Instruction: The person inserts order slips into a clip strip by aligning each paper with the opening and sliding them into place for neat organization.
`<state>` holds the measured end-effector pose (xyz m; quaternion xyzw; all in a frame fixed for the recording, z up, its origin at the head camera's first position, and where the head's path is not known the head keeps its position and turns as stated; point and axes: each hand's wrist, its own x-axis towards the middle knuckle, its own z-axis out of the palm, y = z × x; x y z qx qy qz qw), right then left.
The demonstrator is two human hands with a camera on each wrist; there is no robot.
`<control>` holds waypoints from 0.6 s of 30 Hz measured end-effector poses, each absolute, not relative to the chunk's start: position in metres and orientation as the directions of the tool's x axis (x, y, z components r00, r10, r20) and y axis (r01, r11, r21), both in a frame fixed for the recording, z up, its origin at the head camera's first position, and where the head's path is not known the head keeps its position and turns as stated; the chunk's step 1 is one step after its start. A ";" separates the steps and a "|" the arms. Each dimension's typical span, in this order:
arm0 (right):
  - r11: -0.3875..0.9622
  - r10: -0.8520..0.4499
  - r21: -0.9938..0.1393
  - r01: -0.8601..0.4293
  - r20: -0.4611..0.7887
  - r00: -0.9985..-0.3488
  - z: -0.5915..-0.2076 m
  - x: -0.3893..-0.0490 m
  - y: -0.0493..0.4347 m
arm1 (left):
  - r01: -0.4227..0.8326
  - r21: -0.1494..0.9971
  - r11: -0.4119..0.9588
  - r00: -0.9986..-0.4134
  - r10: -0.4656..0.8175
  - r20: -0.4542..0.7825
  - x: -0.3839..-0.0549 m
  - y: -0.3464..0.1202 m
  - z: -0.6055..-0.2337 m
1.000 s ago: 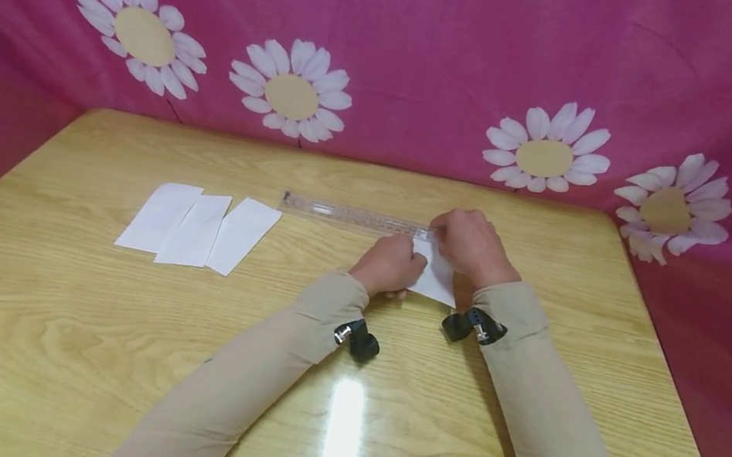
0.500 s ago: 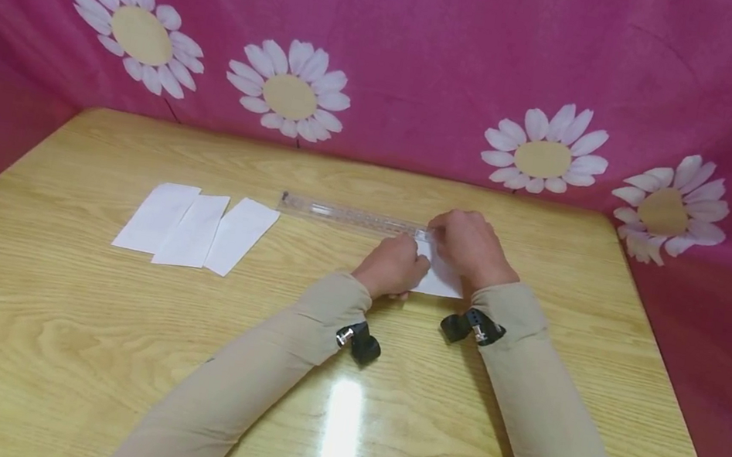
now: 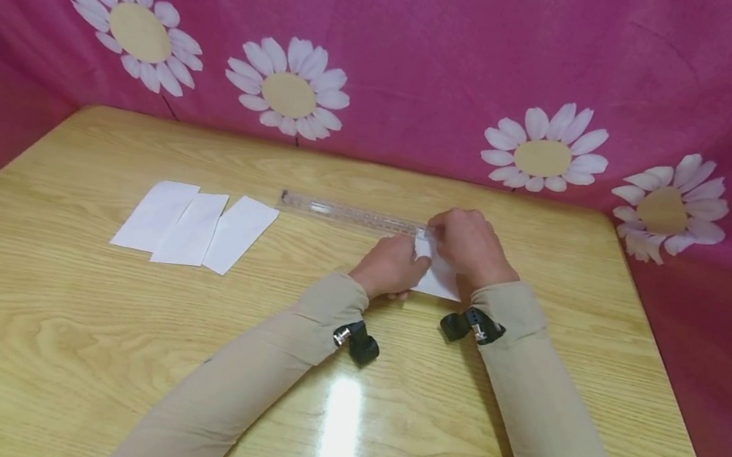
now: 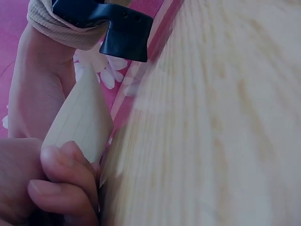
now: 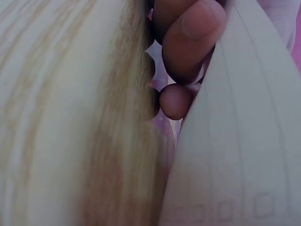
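Table (image 3: 262, 370) bears white papers (image 3: 190, 229), clear ruler (image 3: 350, 215); hands (image 3: 391, 265) (image 3: 473, 247) at lined sheet (image 3: 439, 278).

I find one passage over the bench (image 3: 304, 267) between the three papers (image 3: 190, 229) and the left hand (image 3: 391, 266), but the ruler (image 3: 354, 215) lies across its far end. From there to the right hand (image 3: 474, 248), the sheet (image 3: 441, 280) stops me. Behind the ruler, a strip of wood runs before the curtain (image 3: 418, 56); I could pass there also.
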<state>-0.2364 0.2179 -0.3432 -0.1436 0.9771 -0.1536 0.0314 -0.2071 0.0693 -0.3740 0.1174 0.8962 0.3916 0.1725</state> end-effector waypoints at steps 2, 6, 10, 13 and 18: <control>0.913 -0.292 -0.301 -0.275 -0.012 -0.956 -0.343 -0.236 0.218 | 0.067 0.748 0.660 -0.912 0.344 -0.222 -0.207 0.069 -0.374; 0.913 -0.297 -0.292 -0.284 0.000 -0.955 -0.343 -0.236 0.219 | 0.060 0.761 0.645 -0.909 0.351 -0.226 -0.207 0.070 -0.374; 0.912 -0.297 -0.297 -0.283 -0.003 -0.955 -0.344 -0.238 0.218 | 0.074 0.763 0.643 -0.905 0.365 -0.219 -0.207 0.072 -0.375; 0.913 -0.286 -0.304 -0.271 -0.006 -0.958 -0.345 -0.238 0.218 | 0.082 0.763 0.641 -0.907 0.365 -0.210 -0.207 0.074 -0.375; 0.916 -0.279 -0.298 -0.267 0.003 -0.960 -0.346 -0.239 0.218 | 0.081 0.769 0.634 -0.911 0.360 -0.201 -0.207 0.077 -0.374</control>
